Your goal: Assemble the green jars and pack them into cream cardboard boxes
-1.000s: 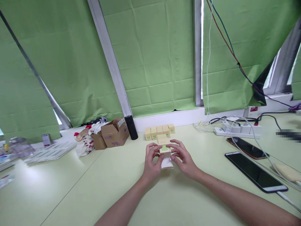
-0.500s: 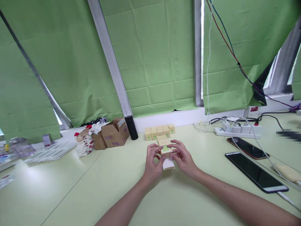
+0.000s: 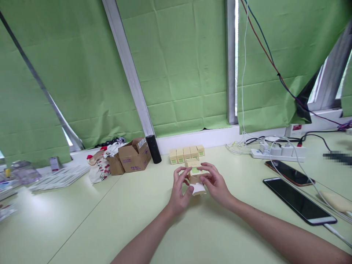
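Note:
A small cream cardboard box (image 3: pixel 195 178) with a green window or label on its upper face is held between my two hands above the table. At its near end a flap with a white inner side (image 3: pixel 198 188) hangs out. My left hand (image 3: pixel 180 190) has its fingertips on the box's left edge, and its thumb sits beside the flap. On the other side, my right hand (image 3: pixel 216 183) grips the box with curled fingers and thumb. Just behind stands a row of several similar cream boxes (image 3: pixel 187 153) with green patches on their fronts.
A black cylinder (image 3: pixel 153 149) and brown cartons (image 3: pixel 135 156) stand back left, beside a printed cloth bag (image 3: pixel 99 168). To the right lie two phones (image 3: pixel 299 201), cables and a white power strip (image 3: pixel 277 154). Green curtains (image 3: pixel 181 66) hang behind the table.
The box has tilted and shifted slightly up and to the right, showing more of its near end. My left thumb has moved off the box's near edge.

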Tool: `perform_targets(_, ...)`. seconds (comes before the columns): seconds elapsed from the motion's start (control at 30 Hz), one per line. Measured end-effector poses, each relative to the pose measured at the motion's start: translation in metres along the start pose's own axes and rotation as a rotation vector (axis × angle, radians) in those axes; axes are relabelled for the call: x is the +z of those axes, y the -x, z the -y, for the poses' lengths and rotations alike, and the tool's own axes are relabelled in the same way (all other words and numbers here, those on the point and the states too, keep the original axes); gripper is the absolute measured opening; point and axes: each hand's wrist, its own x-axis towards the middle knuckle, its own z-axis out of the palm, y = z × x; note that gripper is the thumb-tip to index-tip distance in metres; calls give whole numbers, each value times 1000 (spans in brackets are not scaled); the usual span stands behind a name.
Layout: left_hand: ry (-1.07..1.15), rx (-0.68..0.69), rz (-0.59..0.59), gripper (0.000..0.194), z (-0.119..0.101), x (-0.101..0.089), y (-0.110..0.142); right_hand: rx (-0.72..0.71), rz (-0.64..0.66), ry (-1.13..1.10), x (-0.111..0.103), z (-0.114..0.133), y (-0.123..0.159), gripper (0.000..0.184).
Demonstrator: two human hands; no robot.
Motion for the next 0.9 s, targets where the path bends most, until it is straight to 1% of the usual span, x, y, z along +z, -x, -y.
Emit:
perform_targets(0.13,28,21,89,92,5,-1,0,-2,-31,-4,-1,1,-1,28)
perform_targets(0.2,24,26,93,95,5,1,0,-4,-43,-1,-1,2,-1,27)
perform_targets(0.57,81,-20,7,62,1,1,-1,-20,-3,50,0,1,1,29)
perform_targets(0.77,105,-40,-41,55,-3,1,-1,-59,49,44,-3,0,3,33)
perform_targets(0.9,111,-32,-63,50,-1,2,-2,-78,74,44,-3,1,4,33)
